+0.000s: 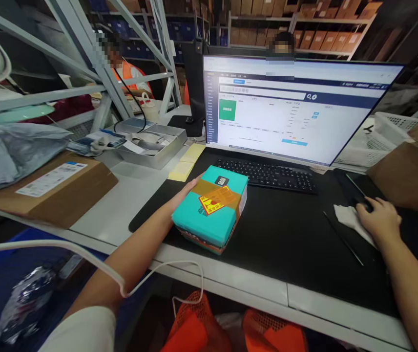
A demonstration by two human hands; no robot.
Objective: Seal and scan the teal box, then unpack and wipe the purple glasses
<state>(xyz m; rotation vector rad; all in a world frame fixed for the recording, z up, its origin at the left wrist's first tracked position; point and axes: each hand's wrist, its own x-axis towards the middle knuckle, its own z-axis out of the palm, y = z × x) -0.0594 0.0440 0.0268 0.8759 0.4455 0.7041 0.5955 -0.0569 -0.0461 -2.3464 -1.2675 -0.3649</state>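
Observation:
A turquoise cardboard box (209, 208) with brown tape and a yellow-and-red fragile sticker sits slightly tilted over the black desk mat (282, 234). My left hand (183, 195) grips its left side; most of the fingers are hidden behind and under the box. At the right, my right hand (381, 220) rests curled over a dark computer mouse (368, 206), only partly visible. A white tissue (351, 220) lies under that hand's wrist. Beside it is a thin dark pen-like stick (343, 238). The keyboard (267, 176) stands behind the box.
A large monitor (260, 127) faces me. Left are a taped brown carton (48, 190), a grey plastic parcel (14, 154), a grey tray (157, 151) and yellow notes (187, 164). A brown box (410, 176) stands right. A white cable (84, 252) crosses my left forearm. Two people are beyond.

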